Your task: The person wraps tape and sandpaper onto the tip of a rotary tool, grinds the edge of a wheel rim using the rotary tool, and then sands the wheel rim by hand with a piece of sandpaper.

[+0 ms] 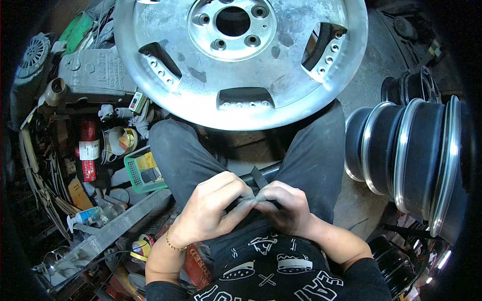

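Observation:
My left hand (215,203), with a gold chain bracelet at the wrist, and my right hand (287,206) meet over my lap. Their fingertips pinch together on a dark, flat strip (259,177) that looks like folded sandpaper. One end of it sticks up between the hands; the rest is hidden by my fingers. Beyond my knees a large silver wheel rim (241,113) lies face up, apart from both hands. Dark smudges mark its face around the hub and bolt holes.
Several wheel rims (401,155) are stacked on their sides at the right. On the left are a green basket (131,171), a spray bottle (86,216), a red roll (88,150) and a long metal beam (120,219). A tape roll (142,247) lies near my left elbow.

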`<state>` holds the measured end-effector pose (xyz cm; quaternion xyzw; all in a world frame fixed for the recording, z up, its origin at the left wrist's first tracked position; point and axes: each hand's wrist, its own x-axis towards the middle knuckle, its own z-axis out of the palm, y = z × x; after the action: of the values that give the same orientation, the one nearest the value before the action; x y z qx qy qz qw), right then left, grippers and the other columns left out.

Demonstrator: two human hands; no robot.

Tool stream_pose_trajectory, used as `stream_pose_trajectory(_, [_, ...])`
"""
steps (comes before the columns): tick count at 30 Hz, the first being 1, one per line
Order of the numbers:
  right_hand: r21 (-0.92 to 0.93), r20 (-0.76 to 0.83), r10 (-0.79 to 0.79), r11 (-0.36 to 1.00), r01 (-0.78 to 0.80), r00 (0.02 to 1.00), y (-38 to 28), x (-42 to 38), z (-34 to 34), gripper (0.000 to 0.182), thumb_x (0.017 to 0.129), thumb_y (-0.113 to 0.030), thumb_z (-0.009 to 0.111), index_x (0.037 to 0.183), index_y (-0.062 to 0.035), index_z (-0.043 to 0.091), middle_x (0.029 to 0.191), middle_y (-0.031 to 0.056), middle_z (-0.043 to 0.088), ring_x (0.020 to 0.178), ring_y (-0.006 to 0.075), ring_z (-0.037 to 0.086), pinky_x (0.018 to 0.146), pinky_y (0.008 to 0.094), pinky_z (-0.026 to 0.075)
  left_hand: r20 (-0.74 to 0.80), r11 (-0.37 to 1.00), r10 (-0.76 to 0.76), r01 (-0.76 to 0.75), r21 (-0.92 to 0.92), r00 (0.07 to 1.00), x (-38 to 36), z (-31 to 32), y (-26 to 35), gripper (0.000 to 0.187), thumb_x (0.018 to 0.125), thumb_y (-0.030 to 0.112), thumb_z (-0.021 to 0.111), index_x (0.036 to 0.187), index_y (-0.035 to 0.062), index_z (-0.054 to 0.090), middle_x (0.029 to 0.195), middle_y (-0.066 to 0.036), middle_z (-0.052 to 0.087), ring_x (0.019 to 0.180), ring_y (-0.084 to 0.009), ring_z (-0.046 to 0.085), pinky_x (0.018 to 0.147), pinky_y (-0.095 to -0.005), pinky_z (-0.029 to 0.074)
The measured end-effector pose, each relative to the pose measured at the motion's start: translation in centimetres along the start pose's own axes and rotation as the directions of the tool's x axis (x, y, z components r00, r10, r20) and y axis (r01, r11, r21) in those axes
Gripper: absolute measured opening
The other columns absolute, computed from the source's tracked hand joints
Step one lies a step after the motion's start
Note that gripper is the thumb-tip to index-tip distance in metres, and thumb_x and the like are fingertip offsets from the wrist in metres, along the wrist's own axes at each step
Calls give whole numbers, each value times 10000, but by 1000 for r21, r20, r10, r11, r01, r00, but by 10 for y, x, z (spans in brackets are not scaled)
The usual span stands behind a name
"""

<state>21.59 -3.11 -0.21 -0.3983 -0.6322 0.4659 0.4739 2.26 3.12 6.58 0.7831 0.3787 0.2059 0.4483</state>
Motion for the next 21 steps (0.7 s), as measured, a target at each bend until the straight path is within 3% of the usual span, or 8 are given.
stream_pose_trajectory(8, [30,37,12,999,-13,999,-4,1,0,150,839,32,674,980,18,625,852,140,645,726,284,663,612,344,529,10,1000,-5,5,-1,1000,0,2,-3,147,748,-13,757,786,10,617,764,-106,618,703,-251,624,641,-337,497])
stream_pose_trajectory(10, [30,41,35,999,-36,999,-4,0,0,170,840,46,660,1002,15,624,859,137,651,730,280,670,615,345,532,-6,999,12,-12,-30,1000,0,4,-3,166,755,12,747,813,11,592,766,-128,562,700,-308,580,613,-370,474])
stream_pose_trajectory(17, [24,33,-5,1000,4,999,-3,1,-3,209,836,19,697,1028,3,615,870,133,657,733,267,675,630,333,537,-13,1000,7,-7,-27,1000,1,4,-5,159,757,18,745,812,15,596,766,-126,565,705,-307,584,616,-370,475])
stream_pose_trajectory(19, [48,13,107,993,-108,994,-5,-2,-3,210,835,-3,717,1023,-2,623,869,129,656,738,270,669,651,330,537,-1,999,8,-8,-42,1000,1,4,-5,160,752,16,742,816,14,595,769,-126,568,708,-308,585,618,-372,476])
stream_pose_trajectory(21, [33,9,85,996,-85,996,-3,-4,-3,213,829,-3,721,1021,-3,628,873,129,655,754,269,666,660,332,536,2,1000,4,-4,-25,1000,2,5,-4,154,750,11,753,799,12,606,766,-119,591,705,-285,602,626,-354,483])
